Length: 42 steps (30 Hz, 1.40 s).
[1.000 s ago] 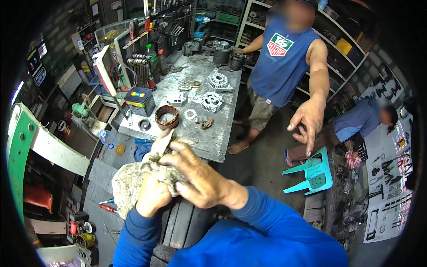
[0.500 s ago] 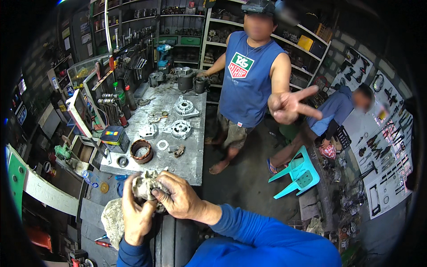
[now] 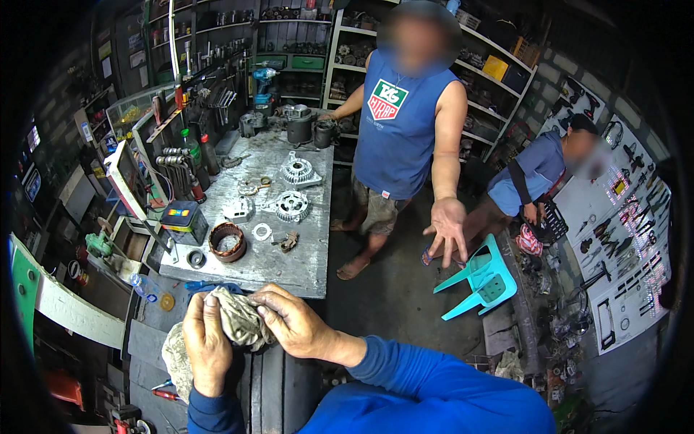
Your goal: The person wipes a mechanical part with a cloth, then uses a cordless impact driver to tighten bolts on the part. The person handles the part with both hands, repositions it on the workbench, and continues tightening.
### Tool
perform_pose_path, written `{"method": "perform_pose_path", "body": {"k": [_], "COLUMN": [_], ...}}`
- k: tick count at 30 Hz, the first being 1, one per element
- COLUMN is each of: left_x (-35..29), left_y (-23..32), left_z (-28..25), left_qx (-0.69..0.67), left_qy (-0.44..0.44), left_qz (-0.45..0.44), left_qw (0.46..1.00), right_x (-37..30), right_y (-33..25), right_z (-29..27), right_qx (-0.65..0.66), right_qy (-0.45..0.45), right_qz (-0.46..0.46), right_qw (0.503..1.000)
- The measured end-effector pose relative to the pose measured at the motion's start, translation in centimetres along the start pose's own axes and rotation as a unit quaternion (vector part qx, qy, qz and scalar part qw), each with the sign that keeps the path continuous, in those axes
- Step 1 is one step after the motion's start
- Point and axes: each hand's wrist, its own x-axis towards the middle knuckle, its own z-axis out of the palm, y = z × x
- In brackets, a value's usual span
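A dirty, light-coloured rag [image 3: 242,318] is bunched between both of my hands over the near end of the bench. My left hand [image 3: 208,351] grips its left side, thumb on top. On the other side, the fingers of my right hand [image 3: 298,327] pinch the cloth. Whether a part is wrapped inside cannot be made out. Beyond my hands lie a copper-wound stator ring [image 3: 219,251], a bearing-like ring [image 3: 196,258], a flat metal washer [image 3: 262,231], a small brown part [image 3: 289,242] and two silver alternator housings [image 3: 292,206].
A person in a blue sleeveless shirt [image 3: 394,155] stands right of the metal-topped bench [image 3: 303,267], one palm held out. Another person [image 3: 531,173] sits farther right. A turquoise stool [image 3: 486,278] stands on the floor. A battery-like box [image 3: 184,222] and bottles line the bench's left side.
The rag now covers what looked like a lumpy grey piece between my hands. The standing person's hand has dropped from a raised two-finger gesture to an open palm. The seated person has shifted.
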Motion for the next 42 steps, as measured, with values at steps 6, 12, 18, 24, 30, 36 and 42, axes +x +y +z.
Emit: {"method": "perform_pose_path", "body": {"k": [6, 12, 18, 24, 30, 36, 42], "left_x": [-0.2, -0.4, 0.0, -0.5, 0.1, 0.2, 0.6], "left_y": [0.7, 0.7, 0.4, 1.7, 0.7, -0.7, -0.9], "left_z": [-0.5, -0.4, -0.2, -0.4, -0.2, -0.1, -0.6], "left_qx": [0.027, 0.028, -0.032, -0.33, -0.183, -0.129, -0.03], "left_qy": [-0.042, -0.067, -0.056, -0.164, -0.151, -0.067, 0.056], "left_qz": [-0.004, -0.028, -0.073, -0.133, -0.121, -0.087, 0.0], "left_qw": [0.999, 0.997, 0.995, 0.92, 0.964, 0.986, 0.998], "right_x": [-0.6, -0.5, -0.7, -0.9, -0.5, -0.7, -2.3], "right_y": [-0.3, -0.2, -0.8, -1.4, -1.3, -1.7, -1.7], "right_z": [0.7, 0.6, -0.2, -0.8, 0.0, 1.4, 0.0], "right_qx": [-0.098, -0.11, -0.05, -0.16, -0.245, -0.212, -0.123], "right_qy": [0.003, -0.011, 0.008, -0.093, -0.173, -0.047, 0.029], "right_qz": [-0.067, -0.044, -0.034, -0.138, -0.07, -0.135, -0.097], "right_qw": [0.993, 0.993, 0.998, 0.973, 0.951, 0.967, 0.987]}}
